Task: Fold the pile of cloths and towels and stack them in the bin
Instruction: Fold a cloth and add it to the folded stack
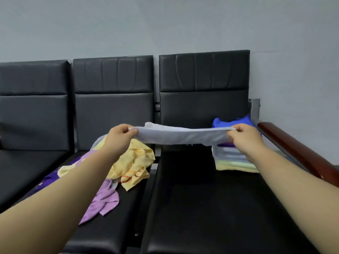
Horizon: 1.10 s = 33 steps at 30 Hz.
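- Plainly, in the head view, the pale grey cloth [181, 135] is held in the air. It is stretched sideways between both hands, above where the middle seat [117, 226] meets the right seat [211, 208], and it touches neither.
- The left hand [121, 133] pinches the cloth's left end between thumb and curled fingers. The right hand [244, 134] pinches the right end the same way.
- The cloth sags in a shallow curve at its middle, and a second layer shows along its far edge, so it looks doubled over once.
- I judge it light and limp, with no stiffness. It will droop wherever it is not held, and it will take a crease only when pressed flat.
- The surface looks like soft towelling rather than anything slippery, so a light pinch should do. Nothing about it is fragile.
- The best hold is at the short ends or corners, with both layers pinched together so the edges stay matched. A grip at the middle would let the ends flop.
- A yellow cloth [134, 162], a lilac cloth [106, 198] and a dark purple cloth [49, 180] lie crumpled on the middle seat.
- A folded stack [233, 160] topped by a blue cloth [223, 122] sits on the right seat beside the wooden armrest [293, 149]. I cannot tell whether a bin stands round it.
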Each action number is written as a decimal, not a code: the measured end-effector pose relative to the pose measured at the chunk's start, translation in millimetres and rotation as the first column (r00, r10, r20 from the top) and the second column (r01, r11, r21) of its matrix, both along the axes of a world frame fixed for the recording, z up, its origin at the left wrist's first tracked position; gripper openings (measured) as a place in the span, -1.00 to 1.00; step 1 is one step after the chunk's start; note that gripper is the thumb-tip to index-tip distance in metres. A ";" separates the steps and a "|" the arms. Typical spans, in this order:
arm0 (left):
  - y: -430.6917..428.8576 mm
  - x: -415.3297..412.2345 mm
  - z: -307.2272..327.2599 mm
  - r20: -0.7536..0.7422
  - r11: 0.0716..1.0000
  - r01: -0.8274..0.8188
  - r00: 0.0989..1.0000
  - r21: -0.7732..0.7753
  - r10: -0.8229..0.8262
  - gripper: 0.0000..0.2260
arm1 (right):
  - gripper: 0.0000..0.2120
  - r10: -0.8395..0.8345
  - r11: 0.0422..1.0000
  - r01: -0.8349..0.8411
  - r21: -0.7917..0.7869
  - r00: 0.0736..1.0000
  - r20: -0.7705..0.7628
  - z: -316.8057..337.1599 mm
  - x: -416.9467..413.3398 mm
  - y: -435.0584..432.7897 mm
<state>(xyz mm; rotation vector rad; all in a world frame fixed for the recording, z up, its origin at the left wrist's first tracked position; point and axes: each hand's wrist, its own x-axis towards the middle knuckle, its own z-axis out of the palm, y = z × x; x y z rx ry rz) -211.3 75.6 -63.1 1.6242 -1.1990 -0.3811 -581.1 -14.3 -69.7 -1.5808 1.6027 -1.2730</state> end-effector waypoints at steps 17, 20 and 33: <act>39.1 -4.2 -123.0 -0.120 0.940 0.156 0.985 0.304 -0.124 -0.79 | -0.81 0.255 0.922 -0.179 0.343 0.948 -0.191 -121.4 -29.7 35.8; 43.1 6.0 -123.7 -0.192 0.902 0.208 0.971 0.379 -0.144 -0.77 | -0.86 0.332 0.879 -0.228 0.418 0.923 -0.194 -113.9 -30.3 43.4; 29.1 2.8 -139.6 -0.293 0.893 0.173 0.955 0.416 -0.048 -0.82 | -0.81 0.277 0.823 -0.166 0.543 0.952 -0.129 -127.0 -24.6 38.9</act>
